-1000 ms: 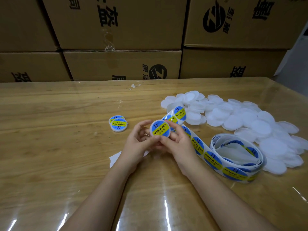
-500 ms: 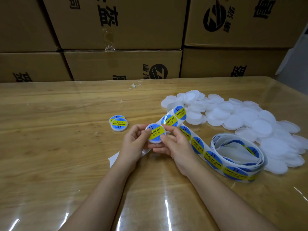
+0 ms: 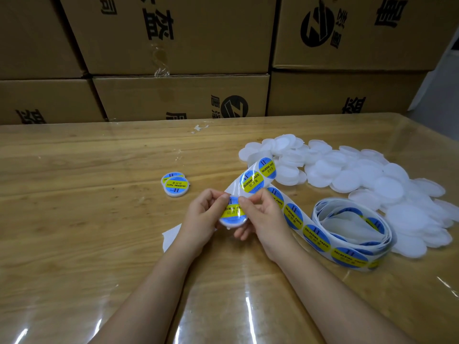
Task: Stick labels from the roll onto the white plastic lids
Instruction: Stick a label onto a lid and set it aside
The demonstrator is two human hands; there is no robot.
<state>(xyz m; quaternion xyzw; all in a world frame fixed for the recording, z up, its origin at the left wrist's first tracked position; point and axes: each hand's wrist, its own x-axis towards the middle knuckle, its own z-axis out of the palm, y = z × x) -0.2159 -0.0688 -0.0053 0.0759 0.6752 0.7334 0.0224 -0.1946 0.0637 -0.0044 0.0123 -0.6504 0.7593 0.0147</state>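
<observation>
Both hands hold one white plastic lid (image 3: 232,220) just above the table, with a blue and yellow label on its top. My left hand (image 3: 205,214) grips its left edge, thumb on the label. My right hand (image 3: 260,217) pinches its right edge, thumb pressing the label. The label roll (image 3: 352,232) lies coiled to the right, and its strip of labels (image 3: 255,181) arches up behind my fingers. A heap of bare white lids (image 3: 360,180) spreads at the right. Two labelled lids (image 3: 175,186) sit stacked to the left.
Empty white backing paper (image 3: 171,235) trails under my left wrist. Stacked cardboard boxes (image 3: 178,98) wall off the table's far edge. The wooden table (image 3: 74,219) has a glossy clear cover.
The lid has dropped lower and tilted flatter between my hands. Both thumbs have moved onto the label, covering part of it. The strip's free end has risen a little.
</observation>
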